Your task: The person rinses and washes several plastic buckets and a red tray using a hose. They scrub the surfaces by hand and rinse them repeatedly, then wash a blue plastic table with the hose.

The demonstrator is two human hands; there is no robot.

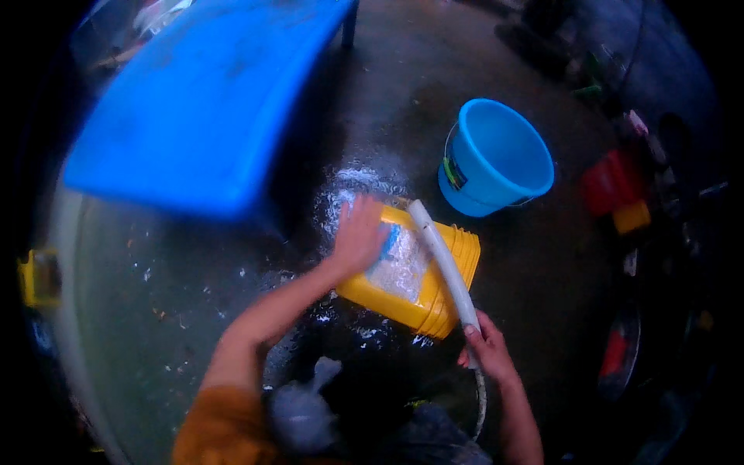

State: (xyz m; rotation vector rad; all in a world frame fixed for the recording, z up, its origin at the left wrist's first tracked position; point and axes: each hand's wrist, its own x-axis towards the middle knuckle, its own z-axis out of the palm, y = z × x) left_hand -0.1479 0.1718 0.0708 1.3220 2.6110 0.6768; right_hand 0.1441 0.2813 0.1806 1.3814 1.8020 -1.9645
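A yellow plastic tub (pixel 378 299) lies tipped on the wet floor, a wet, pale label-like patch on the side facing up. Over its left part is my left hand (pixel 361 235), blurred, palm down; a small blue thing (pixel 390 241) shows at its edge, and whether the fingers grip it I cannot tell. My right hand (pixel 487 347) is closed around the lower end of a white tube (pixel 444 258), which reaches up across the tub. A thin, pale hose (pixel 480 401) runs down from below that hand.
Beyond the tub, to the right, stands a blue bucket (pixel 485 157) with a wire handle. A blue tabletop (pixel 192 116) fills the upper left. Red (pixel 613 180) and yellow (pixel 632 217) objects lie at the right. Foamy water (pixel 354 177) spreads on the floor behind the tub.
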